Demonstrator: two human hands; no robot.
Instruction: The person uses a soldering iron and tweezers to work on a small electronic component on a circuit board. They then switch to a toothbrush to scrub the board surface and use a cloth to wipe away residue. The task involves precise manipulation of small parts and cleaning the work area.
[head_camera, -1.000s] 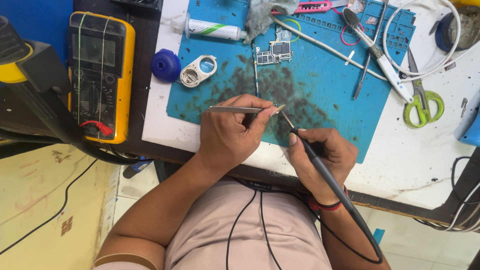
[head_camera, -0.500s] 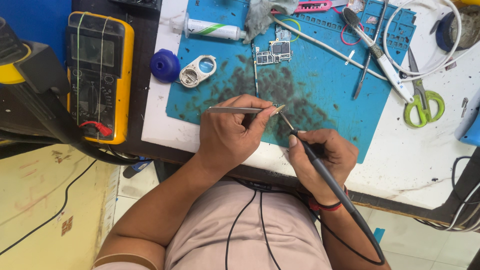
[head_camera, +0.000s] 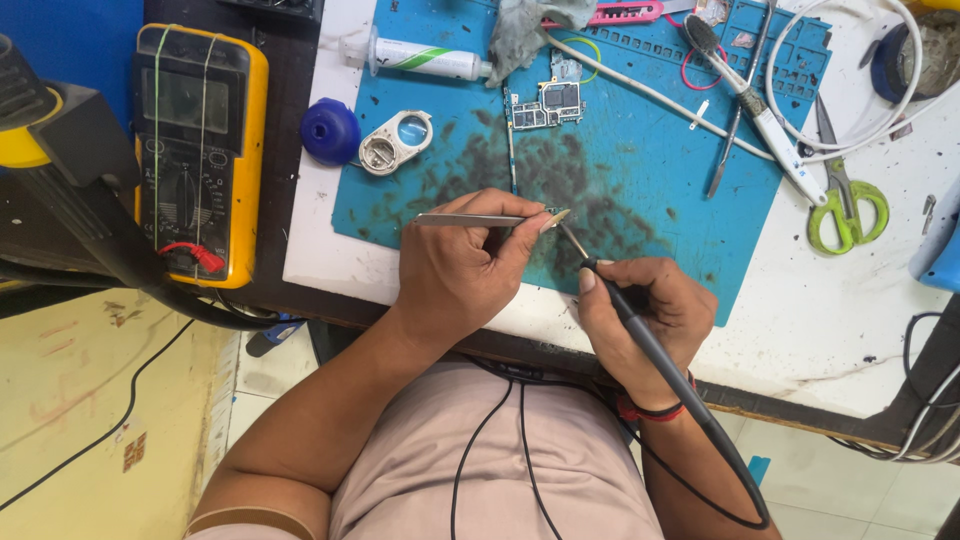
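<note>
My left hand (head_camera: 462, 268) grips metal tweezers (head_camera: 470, 220) that pinch a tiny part (head_camera: 557, 213) just above the blue work mat (head_camera: 660, 170). My right hand (head_camera: 650, 322) holds a black soldering iron (head_camera: 640, 335) like a pen, its tip touching the pinched part. The iron's black cord trails down past my wrist. A small circuit board (head_camera: 545, 105) lies farther up on the mat, apart from both hands.
A yellow multimeter (head_camera: 198, 150) sits at the left, a blue cap (head_camera: 330, 131) and white round frame (head_camera: 395, 142) beside the mat. A flux syringe (head_camera: 425, 58), a brush (head_camera: 750, 105), white cable (head_camera: 850, 140) and green scissors (head_camera: 845, 205) lie at the back and right.
</note>
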